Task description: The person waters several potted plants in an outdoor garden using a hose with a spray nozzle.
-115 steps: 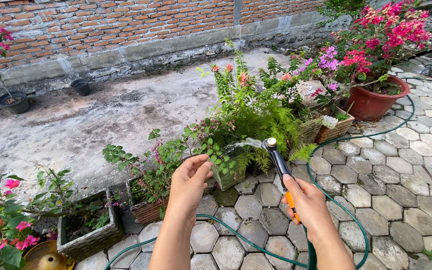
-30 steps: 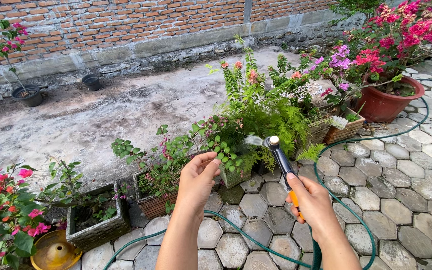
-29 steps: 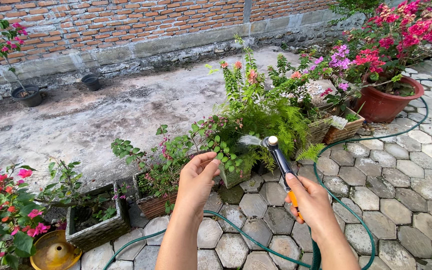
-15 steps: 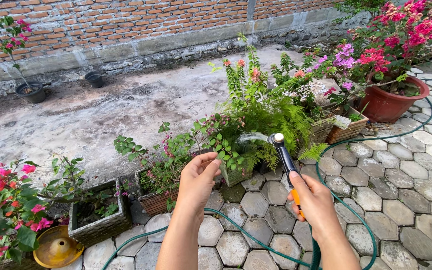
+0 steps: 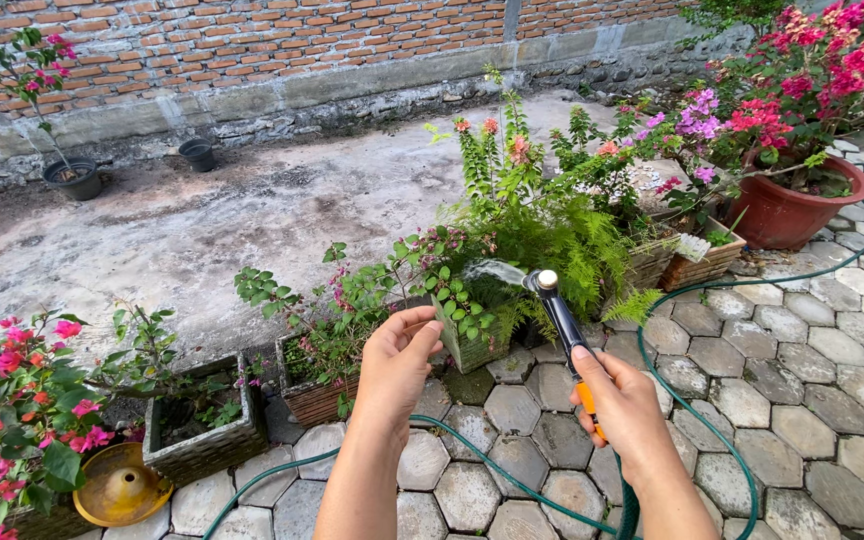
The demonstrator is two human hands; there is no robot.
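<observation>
Head view: right hand grips spray nozzle (spraying); left hand, loosely curled, empty beside it.

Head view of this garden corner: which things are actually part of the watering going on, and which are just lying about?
In use:
- right hand gripping the black and orange hose spray nozzle
- green garden hose
- left hand raised, empty
- leafy green potted plants under the spray

Lying about:
- yellow plastic dish
- two small black pots
- round terracotta pot
</observation>
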